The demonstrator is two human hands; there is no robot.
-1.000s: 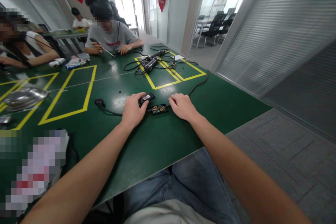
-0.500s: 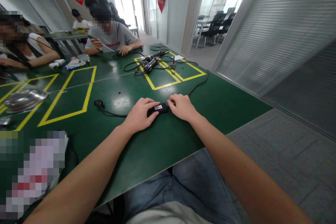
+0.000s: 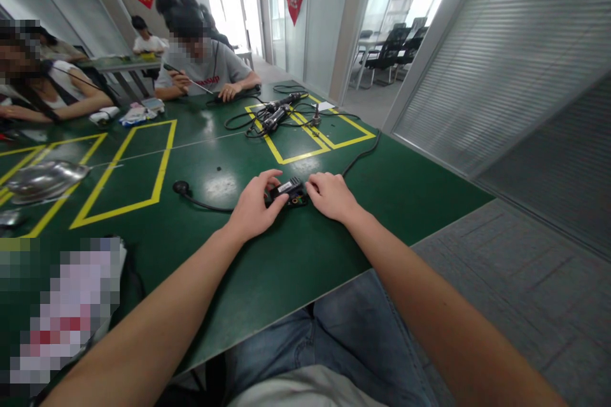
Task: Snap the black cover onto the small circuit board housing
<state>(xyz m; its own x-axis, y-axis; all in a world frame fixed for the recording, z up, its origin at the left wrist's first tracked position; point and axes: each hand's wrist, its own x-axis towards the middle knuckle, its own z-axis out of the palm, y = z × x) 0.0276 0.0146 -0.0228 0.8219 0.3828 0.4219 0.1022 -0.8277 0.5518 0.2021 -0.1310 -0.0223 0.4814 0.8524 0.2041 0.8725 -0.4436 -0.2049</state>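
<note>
On the green table lies a small black control box with its black cover (image 3: pixel 287 186) tilted up from the base (image 3: pixel 298 201). Small coloured parts show inside the base. My left hand (image 3: pixel 254 205) grips the cover at its left end, thumb along the near edge and fingers curled over the far side. At the box's right end, the fingers of my right hand (image 3: pixel 333 195) are pinched together where the cable (image 3: pixel 359 157) enters; the cable there is mostly hidden. Out of the box's left side another cable runs to a black plug (image 3: pixel 181 188).
Black corded tools (image 3: pixel 277 116) with tangled cables lie across yellow tape outlines ahead. A shiny metal dish (image 3: pixel 45 179) is at the left. Opposite sits a person in a grey shirt (image 3: pixel 217 67) holding a screwdriver-like tool; another person sits at the far left.
The cover of the box has tipped up from its base, lifted by my left hand, and the inside now shows. My right hand has hardly moved.
</note>
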